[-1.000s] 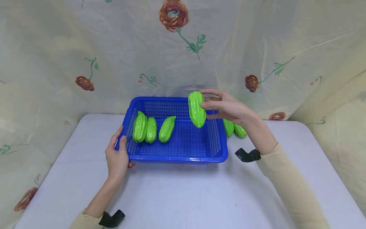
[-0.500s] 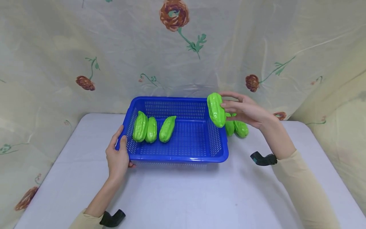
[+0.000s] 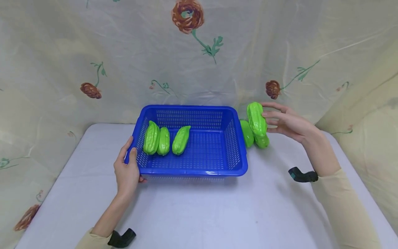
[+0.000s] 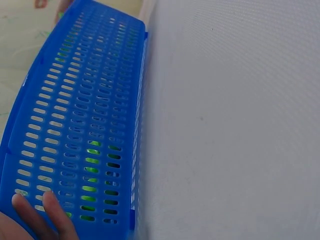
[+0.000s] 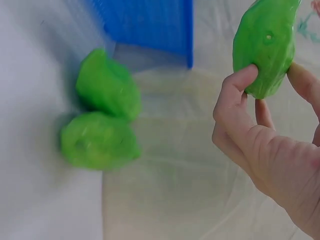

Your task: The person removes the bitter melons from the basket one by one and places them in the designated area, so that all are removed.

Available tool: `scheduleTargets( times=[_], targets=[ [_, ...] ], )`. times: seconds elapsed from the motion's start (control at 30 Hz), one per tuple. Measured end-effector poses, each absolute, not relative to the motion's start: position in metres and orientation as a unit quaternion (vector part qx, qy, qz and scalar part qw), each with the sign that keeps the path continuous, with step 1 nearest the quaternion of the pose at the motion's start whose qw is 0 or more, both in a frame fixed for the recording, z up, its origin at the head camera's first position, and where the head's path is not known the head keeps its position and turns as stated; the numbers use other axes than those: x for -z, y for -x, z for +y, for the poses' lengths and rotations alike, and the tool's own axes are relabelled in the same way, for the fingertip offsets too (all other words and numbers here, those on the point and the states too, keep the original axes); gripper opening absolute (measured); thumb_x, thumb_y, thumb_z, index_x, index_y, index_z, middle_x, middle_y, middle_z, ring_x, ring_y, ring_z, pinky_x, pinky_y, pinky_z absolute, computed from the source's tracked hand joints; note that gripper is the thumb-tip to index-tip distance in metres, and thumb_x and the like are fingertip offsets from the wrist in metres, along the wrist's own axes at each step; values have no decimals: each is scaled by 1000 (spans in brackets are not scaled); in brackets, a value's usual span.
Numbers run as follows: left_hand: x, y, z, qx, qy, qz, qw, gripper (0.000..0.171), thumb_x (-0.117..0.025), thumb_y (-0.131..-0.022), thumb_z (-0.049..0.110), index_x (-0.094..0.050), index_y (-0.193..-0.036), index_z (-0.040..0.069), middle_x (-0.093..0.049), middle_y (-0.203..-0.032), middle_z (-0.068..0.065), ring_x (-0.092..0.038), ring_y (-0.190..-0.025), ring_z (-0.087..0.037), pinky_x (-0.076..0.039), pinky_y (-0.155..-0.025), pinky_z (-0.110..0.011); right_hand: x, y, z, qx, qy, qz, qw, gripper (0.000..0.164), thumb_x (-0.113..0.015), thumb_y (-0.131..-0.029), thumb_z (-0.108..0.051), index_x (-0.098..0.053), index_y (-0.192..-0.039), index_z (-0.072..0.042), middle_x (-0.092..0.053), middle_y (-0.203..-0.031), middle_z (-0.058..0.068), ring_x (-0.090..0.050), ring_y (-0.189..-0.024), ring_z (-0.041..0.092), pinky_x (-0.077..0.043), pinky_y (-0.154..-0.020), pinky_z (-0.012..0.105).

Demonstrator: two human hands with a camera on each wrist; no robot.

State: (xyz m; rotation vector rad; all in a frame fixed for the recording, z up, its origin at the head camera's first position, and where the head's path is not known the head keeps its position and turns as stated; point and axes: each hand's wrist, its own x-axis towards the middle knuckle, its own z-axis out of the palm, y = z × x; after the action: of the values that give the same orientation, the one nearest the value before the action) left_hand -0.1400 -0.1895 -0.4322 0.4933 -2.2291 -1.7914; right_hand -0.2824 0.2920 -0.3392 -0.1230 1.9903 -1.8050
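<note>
My right hand [image 3: 289,122] pinches a glossy green bitter melon [image 3: 256,118] between thumb and fingertips, raised to the right of a blue plastic basket [image 3: 192,172]. In the right wrist view the same bitter melon [image 5: 264,45] hangs over the tabletop, its ridged skin showing. Two more bitter melons [image 3: 247,134] lie on the table against the basket's right side, partly covered by the held one in the head view. At the basket's left end, my left hand [image 3: 127,171] grips the rim, thumb on top and fingers along the outer wall. Three bitter melons [image 3: 163,141] rest inside, toward the left.
The basket stands on a white-covered table [image 3: 199,214], near its back edge. Behind it hangs a pale curtain [image 3: 124,69] with printed flowers, which also runs along both sides.
My right hand has carried the bitter melon rightward, from above the basket to above the two melons beside it. The left hand and the basket have stayed in place.
</note>
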Motion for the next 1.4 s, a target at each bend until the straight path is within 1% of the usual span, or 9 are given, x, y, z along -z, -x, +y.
scheduleTargets(
  times=[0.23, 0.37, 0.47, 0.67, 0.8, 0.97, 1.1, 1.27, 1.4],
  targets=[
    [432, 142, -190, 612, -168, -763, 124, 47, -44, -117, 34, -46, -164, 39, -51, -163, -19, -49, -37, -3, -54, -36, -26, 358, 288, 323, 666, 18, 709, 232, 45, -57, -112, -22, -41, -155, -24, -60, -135, -12, -70, -114, 7, -66, -90, 27],
    [433, 142, -190, 609, -168, -765, 123, 47, -43, -117, 34, -44, -164, 40, -63, -148, -25, -49, -37, -3, -54, -36, -26, 368, 292, 338, 675, 15, 699, 234, 43, -54, -114, -22, -40, -153, -20, -65, -130, -13, -71, -113, 8, -66, -89, 28],
    [433, 141, -190, 608, -170, -766, 121, 47, -43, -117, 35, -44, -164, 41, -70, -136, -29, -49, -36, -2, -54, -36, -26, 375, 295, 347, 664, 14, 708, 239, 51, -53, -114, -25, -33, -160, -16, -61, -132, -14, -69, -114, 6, -65, -90, 27],
    [432, 141, -190, 609, -172, -765, 120, 47, -43, -117, 35, -44, -164, 41, -70, -134, -29, -49, -36, -3, -55, -37, -28, 386, 300, 363, 648, 23, 720, 249, 69, -49, -116, -27, -13, -171, -4, -61, -133, -19, -69, -116, 3, -65, -92, 26],
    [432, 141, -190, 609, -174, -764, 119, 47, -43, -117, 35, -44, -164, 41, -70, -135, -28, -49, -36, -3, -54, -37, -27, 392, 302, 372, 649, 15, 720, 245, 55, -49, -116, -27, -31, -167, -13, -64, -130, -20, -70, -115, 3, -66, -92, 26],
    [432, 140, -190, 608, -172, -766, 118, 48, -43, -117, 35, -43, -165, 40, -63, -148, -24, -50, -37, -3, -54, -37, -25, 401, 304, 380, 665, -25, 708, 237, 24, -54, -114, -26, -62, -136, -30, -64, -124, -18, -66, -109, 4, -65, -88, 26],
    [432, 140, -190, 605, -170, -769, 119, 48, -42, -118, 34, -42, -165, 39, -57, -157, -22, -50, -38, -3, -54, -37, -25, 410, 307, 384, 685, -59, 687, 236, 21, -57, -113, -24, -72, -123, -34, -57, -128, -16, -56, -110, 9, -63, -87, 26],
    [433, 140, -190, 605, -171, -768, 120, 48, -43, -117, 34, -43, -165, 39, -54, -160, -20, -50, -38, -3, -54, -37, -25, 420, 309, 385, 674, -56, 696, 242, 22, -58, -113, -24, -72, -126, -34, -48, -137, -17, -45, -123, 12, -63, -90, 24],
    [433, 140, -190, 605, -173, -768, 119, 48, -43, -117, 35, -43, -165, 40, -56, -158, -22, -50, -37, -3, -55, -37, -25, 426, 311, 384, 660, -42, 711, 241, 29, -57, -113, -25, -59, -142, -29, -48, -135, -18, -49, -123, 7, -63, -91, 22]
  ],
)
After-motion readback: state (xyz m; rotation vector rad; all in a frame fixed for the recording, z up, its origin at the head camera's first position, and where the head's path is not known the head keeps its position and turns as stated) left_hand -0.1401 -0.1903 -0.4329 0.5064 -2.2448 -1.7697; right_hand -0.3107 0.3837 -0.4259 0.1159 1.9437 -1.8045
